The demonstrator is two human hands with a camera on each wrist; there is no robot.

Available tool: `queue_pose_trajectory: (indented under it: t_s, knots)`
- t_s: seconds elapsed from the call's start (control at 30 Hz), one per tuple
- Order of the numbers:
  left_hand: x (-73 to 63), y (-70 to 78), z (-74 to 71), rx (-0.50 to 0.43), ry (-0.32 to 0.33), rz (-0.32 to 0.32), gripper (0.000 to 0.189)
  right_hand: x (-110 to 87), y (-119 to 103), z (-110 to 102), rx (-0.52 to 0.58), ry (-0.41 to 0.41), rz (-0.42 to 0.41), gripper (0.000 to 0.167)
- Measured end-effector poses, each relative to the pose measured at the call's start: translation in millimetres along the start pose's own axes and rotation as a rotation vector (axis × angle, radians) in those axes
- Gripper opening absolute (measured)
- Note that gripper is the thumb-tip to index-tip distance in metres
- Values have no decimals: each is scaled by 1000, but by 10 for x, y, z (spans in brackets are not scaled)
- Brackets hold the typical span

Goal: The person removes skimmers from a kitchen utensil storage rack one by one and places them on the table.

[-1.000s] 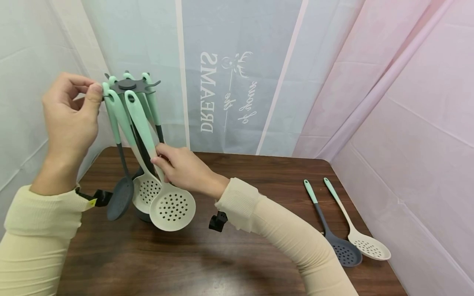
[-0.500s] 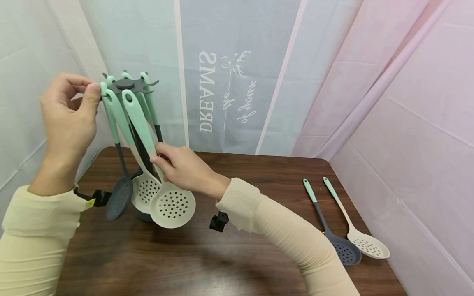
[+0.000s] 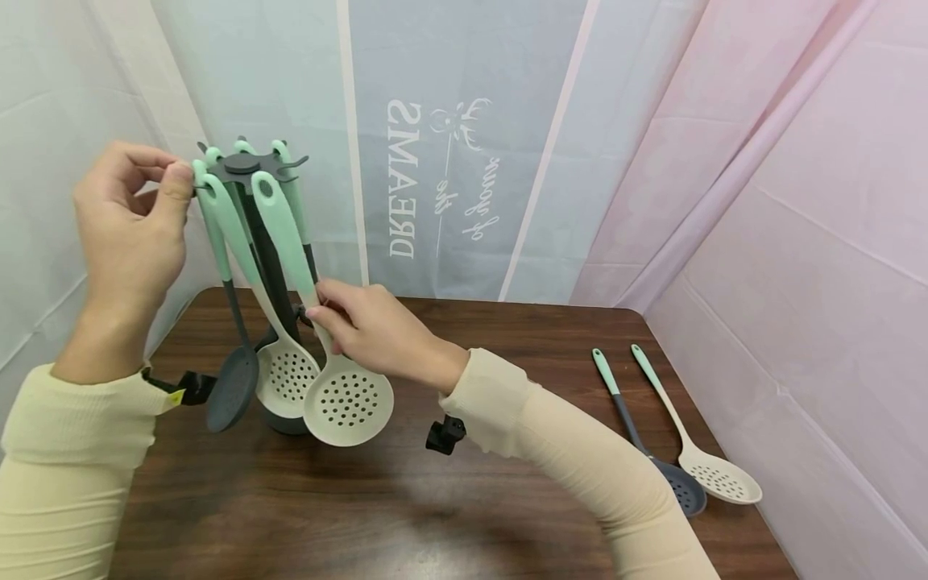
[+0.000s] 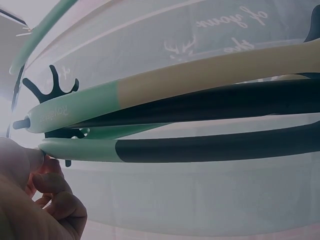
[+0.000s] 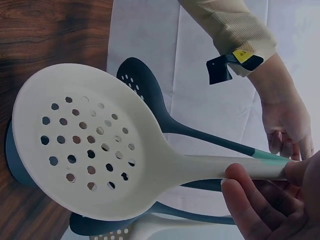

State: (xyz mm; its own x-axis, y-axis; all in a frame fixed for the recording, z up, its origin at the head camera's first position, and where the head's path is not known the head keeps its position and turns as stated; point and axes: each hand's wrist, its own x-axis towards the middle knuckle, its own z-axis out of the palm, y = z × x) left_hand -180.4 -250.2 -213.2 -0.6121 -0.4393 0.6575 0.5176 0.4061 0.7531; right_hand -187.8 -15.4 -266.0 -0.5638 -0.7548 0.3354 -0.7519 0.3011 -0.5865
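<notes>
My right hand (image 3: 380, 326) grips the white skimmer (image 3: 350, 403) by its pale neck; its mint handle leans up, its loop in front of the rack's top. In the right wrist view, the skimmer's perforated bowl (image 5: 90, 142) fills the left half. My left hand (image 3: 134, 221) pinches the edge of the dark utensil rack (image 3: 242, 164) where a dark slotted utensil (image 3: 234, 388) hangs by its mint handle. The left wrist view has the left hand's fingertips (image 4: 37, 160) right at that handle's end. A second white perforated utensil (image 3: 285, 379) hangs between these two.
Several more mint handles (image 3: 293, 201) hang around the back of the rack. At the table's right lie a dark slotted turner (image 3: 685, 487) and a white slotted turner (image 3: 721, 479). The brown wooden table (image 3: 464, 499) meets fabric walls (image 3: 464, 145) behind and at both sides.
My right hand has moved slightly right with the white skimmer, whose loop has shifted away from the rack's hook. My left hand keeps its pinch at the rack's edge.
</notes>
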Motion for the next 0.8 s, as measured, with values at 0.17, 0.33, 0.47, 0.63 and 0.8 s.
queue_pose_trajectory:
  t_s: [0.17,0.33,0.47,0.63,0.8]
  knots:
    - [-2,0,1,5,-8,5,10,-65,20,-76,29,11,12,21]
    - [-5,-1,-3,13,-11,18,8,-117,53,-163,17,22,27,20]
    - [-14,-1,-3,15,-17,38,8,-160,83,-246,-7,43,51,20]
    - [-9,2,-4,11,-17,25,8,-230,129,-349,-13,54,83,20]
    - [-7,6,-4,7,-11,16,9,-317,175,-446,14,58,120,17]
